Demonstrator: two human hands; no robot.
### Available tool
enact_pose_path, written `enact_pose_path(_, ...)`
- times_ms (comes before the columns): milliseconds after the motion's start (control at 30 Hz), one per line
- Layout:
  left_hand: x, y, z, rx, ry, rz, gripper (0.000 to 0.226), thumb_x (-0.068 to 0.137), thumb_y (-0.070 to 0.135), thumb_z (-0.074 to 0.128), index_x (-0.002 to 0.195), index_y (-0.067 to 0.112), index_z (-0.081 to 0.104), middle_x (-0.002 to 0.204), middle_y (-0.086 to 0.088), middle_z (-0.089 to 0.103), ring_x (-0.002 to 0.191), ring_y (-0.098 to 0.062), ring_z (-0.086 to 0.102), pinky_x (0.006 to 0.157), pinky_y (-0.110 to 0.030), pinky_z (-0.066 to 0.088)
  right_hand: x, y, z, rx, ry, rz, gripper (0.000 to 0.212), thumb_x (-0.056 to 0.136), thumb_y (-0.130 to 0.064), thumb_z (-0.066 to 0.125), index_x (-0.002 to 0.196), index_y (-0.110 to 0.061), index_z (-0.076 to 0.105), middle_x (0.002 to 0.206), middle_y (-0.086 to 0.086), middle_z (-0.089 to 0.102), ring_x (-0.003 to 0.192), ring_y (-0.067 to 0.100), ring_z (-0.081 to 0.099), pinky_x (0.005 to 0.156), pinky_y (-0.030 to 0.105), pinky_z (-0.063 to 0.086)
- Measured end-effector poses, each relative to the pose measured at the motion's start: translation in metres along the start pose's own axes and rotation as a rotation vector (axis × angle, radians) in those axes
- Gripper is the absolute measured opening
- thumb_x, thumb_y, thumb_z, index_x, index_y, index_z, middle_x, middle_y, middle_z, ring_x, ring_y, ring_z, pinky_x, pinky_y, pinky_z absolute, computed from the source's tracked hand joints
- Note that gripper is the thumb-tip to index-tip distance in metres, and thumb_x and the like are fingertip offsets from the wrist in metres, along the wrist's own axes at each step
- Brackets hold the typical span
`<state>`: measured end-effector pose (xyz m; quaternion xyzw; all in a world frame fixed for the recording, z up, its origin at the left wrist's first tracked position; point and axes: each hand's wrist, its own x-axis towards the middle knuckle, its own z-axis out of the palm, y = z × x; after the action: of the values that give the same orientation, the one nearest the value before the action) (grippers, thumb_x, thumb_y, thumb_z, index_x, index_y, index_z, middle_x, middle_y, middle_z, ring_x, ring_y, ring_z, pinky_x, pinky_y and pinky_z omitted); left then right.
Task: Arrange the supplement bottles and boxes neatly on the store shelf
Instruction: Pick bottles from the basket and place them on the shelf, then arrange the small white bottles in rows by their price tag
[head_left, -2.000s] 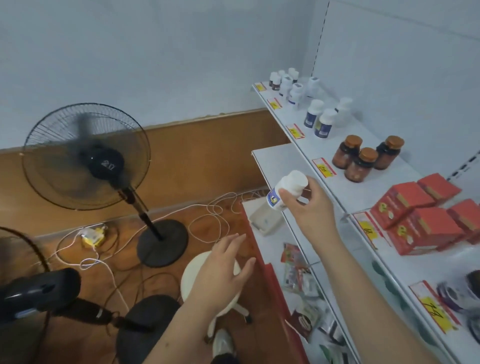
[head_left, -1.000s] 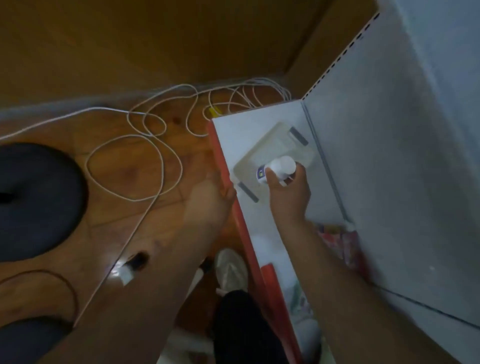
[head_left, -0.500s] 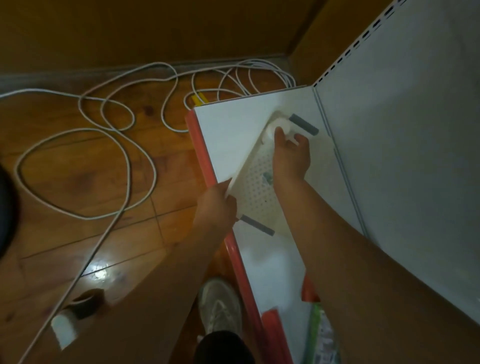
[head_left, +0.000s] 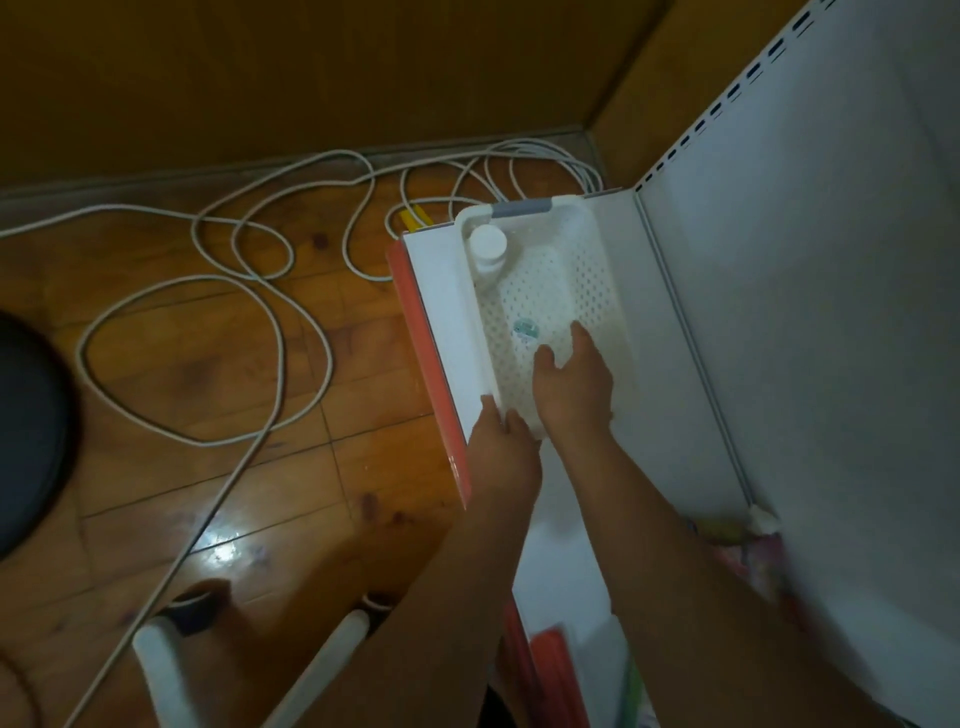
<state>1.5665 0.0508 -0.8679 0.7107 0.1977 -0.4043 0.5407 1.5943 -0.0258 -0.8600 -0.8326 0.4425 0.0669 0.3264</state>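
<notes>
Head view looks down on a white plastic supplement bottle with a round white cap (head_left: 488, 248), standing upright in the far left corner of a white perforated plastic basket (head_left: 602, 291). Both hands are at the basket's near end, well apart from the bottle. The left hand (head_left: 501, 447) grips the near left corner of the rim with curled fingers, while the right hand (head_left: 571, 384) reaches inside with fingers spread and relaxed on the basket floor, holding nothing, just beside a small round sticker (head_left: 525, 328). The basket sits on a white bottom shelf with a red front edge (head_left: 441, 312), against a white perforated back panel (head_left: 810, 260). Left of the shelf, white cables (head_left: 280, 332) coil across the wooden floor (head_left: 182, 364), and a dark round base (head_left: 26, 436) lies at the left edge.
</notes>
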Motion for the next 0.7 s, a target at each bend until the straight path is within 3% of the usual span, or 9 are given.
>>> enact_pose_path(100, -0.028, 0.009, -0.008, 0.127, -0.053, -0.111, 0.055, 0.109, 0.029, 0.031, 0.158, 0.011, 0.016, 0.161, -0.008, 0.028, 0.146, -0.027, 0.031, 0.115, -0.028, 0.024, -0.015, -0.014, -0.015, 0.020, -0.058, -0.068, 0.052, 0.105, -0.033, 0.042, 0.153, -0.016, 0.033, 0.158, 0.003, 0.036, 0.146, 0.022, 0.032, 0.118, 0.036, 0.024)
enact_pose_path(167, -0.054, 0.009, -0.024, 0.159, -0.025, -0.106, 0.058, 0.108, 0.034, 0.033, 0.158, 0.012, 0.015, 0.162, -0.009, 0.026, 0.146, -0.027, 0.032, 0.115, -0.032, 0.027, -0.034, -0.027, -0.027, 0.032, -0.037, -0.142, 0.053, 0.104, -0.033, 0.045, 0.152, -0.013, 0.036, 0.156, 0.005, 0.039, 0.145, 0.022, 0.035, 0.117, 0.032, 0.027)
enact_pose_path(267, -0.119, 0.010, -0.057, 0.205, 0.026, 0.029, 0.045, 0.104, 0.029, 0.044, 0.145, 0.010, 0.042, 0.136, -0.014, 0.057, 0.125, -0.031, 0.055, 0.101, -0.038, 0.046, -0.084, -0.054, -0.059, 0.029, -0.019, -0.244, 0.054, 0.102, -0.032, 0.048, 0.151, -0.011, 0.038, 0.155, 0.006, 0.042, 0.144, 0.021, 0.036, 0.116, 0.030, 0.027)
enact_pose_path(300, -0.146, 0.012, -0.070, 0.211, 0.031, 0.087, 0.040, 0.103, 0.028, 0.046, 0.140, 0.012, 0.047, 0.125, -0.010, 0.061, 0.116, -0.028, 0.060, 0.093, -0.033, 0.050, -0.107, -0.067, -0.072, 0.030, -0.029, -0.269, 0.054, 0.102, -0.033, 0.048, 0.151, -0.012, 0.037, 0.154, 0.006, 0.042, 0.144, 0.021, 0.036, 0.116, 0.030, 0.027)
enact_pose_path(367, -0.202, 0.020, -0.097, 0.304, 0.019, 0.195, 0.031, 0.103, 0.027, 0.047, 0.134, 0.027, 0.043, 0.110, 0.003, 0.058, 0.102, -0.012, 0.060, 0.077, -0.017, 0.044, -0.157, -0.095, -0.102, 0.047, -0.044, -0.315, 0.052, 0.102, -0.034, 0.047, 0.150, -0.015, 0.038, 0.151, 0.005, 0.046, 0.140, 0.021, 0.041, 0.113, 0.032, 0.032)
enact_pose_path(400, -0.232, 0.024, -0.109, 0.361, 0.011, 0.269, 0.033, 0.103, 0.027, 0.048, 0.135, 0.033, 0.039, 0.109, 0.009, 0.056, 0.102, -0.007, 0.058, 0.076, -0.015, 0.040, -0.184, -0.110, -0.120, 0.058, -0.050, -0.336, 0.050, 0.102, -0.035, 0.047, 0.149, -0.018, 0.038, 0.148, 0.004, 0.048, 0.137, 0.020, 0.043, 0.111, 0.032, 0.035)
enact_pose_path(500, -0.330, 0.039, -0.142, 0.434, -0.010, 0.437, 0.037, 0.102, 0.030, 0.049, 0.139, 0.034, 0.044, 0.122, 0.010, 0.060, 0.103, -0.007, 0.060, 0.083, -0.020, 0.039, -0.274, -0.155, -0.185, 0.080, -0.086, -0.429, 0.052, 0.102, -0.038, 0.045, 0.150, -0.020, 0.036, 0.153, 0.001, 0.043, 0.141, 0.018, 0.038, 0.114, 0.031, 0.031)
enact_pose_path(600, -0.443, 0.064, -0.169, 0.476, -0.020, 0.541, 0.037, 0.100, 0.036, 0.052, 0.136, 0.030, 0.048, 0.124, 0.007, 0.060, 0.088, 0.001, 0.060, 0.078, -0.022, 0.043, -0.375, -0.191, -0.270, 0.102, -0.063, -0.527, 0.053, 0.102, -0.040, 0.045, 0.150, -0.019, 0.036, 0.155, -0.001, 0.040, 0.144, 0.014, 0.033, 0.120, 0.033, 0.028)
enact_pose_path(700, -0.557, 0.092, -0.184, 0.538, -0.032, 0.699, 0.049, 0.095, 0.052, 0.046, 0.139, 0.030, 0.048, 0.133, 0.007, 0.056, 0.117, -0.007, 0.055, 0.097, -0.032, 0.048, -0.468, -0.207, -0.361, 0.121, 0.019, -0.560, 0.054, 0.102, -0.046, 0.042, 0.151, -0.023, 0.037, 0.156, -0.005, 0.038, 0.145, 0.011, 0.030, 0.121, 0.034, 0.027)
